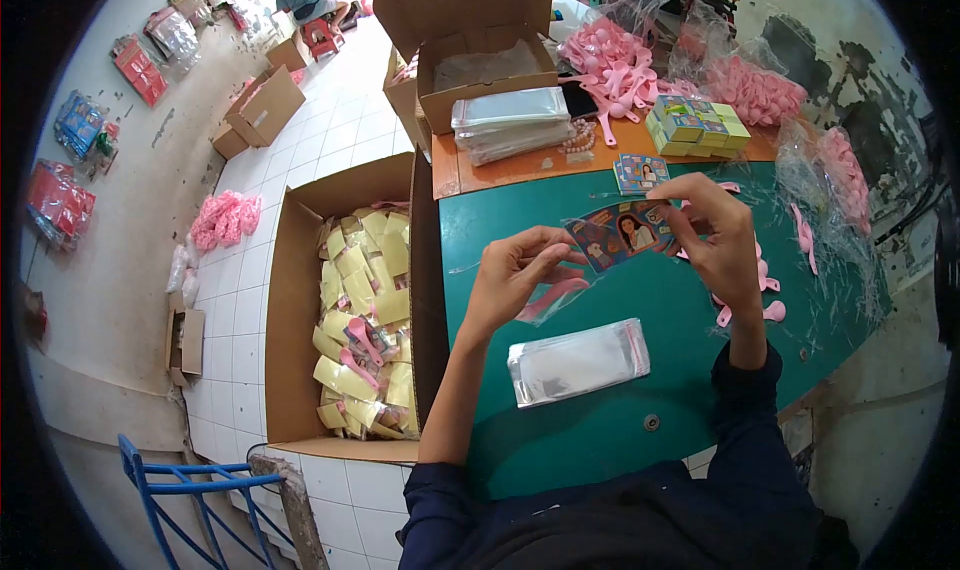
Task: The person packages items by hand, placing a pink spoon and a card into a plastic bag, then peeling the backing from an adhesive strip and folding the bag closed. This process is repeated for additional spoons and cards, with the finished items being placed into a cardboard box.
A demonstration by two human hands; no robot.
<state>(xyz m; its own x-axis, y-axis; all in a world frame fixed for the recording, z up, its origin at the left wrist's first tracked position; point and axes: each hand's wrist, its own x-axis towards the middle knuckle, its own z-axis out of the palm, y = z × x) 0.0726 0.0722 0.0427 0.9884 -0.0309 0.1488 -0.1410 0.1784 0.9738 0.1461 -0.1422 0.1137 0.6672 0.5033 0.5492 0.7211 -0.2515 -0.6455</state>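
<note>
My right hand [712, 232] pinches one end of the printed card [635, 232], fingers nearly closed; my left hand [522, 275] pinches the slippery-looking clear bag [550, 302]. Above the worktop [480, 420], the card seems light, springy, best held by its edges.

Glossy printed card [622, 232]; clear, shiny plastic sleeves [578, 362]; smooth green tabletop [560, 440]; matt brown cardboard box [288, 370].
</note>
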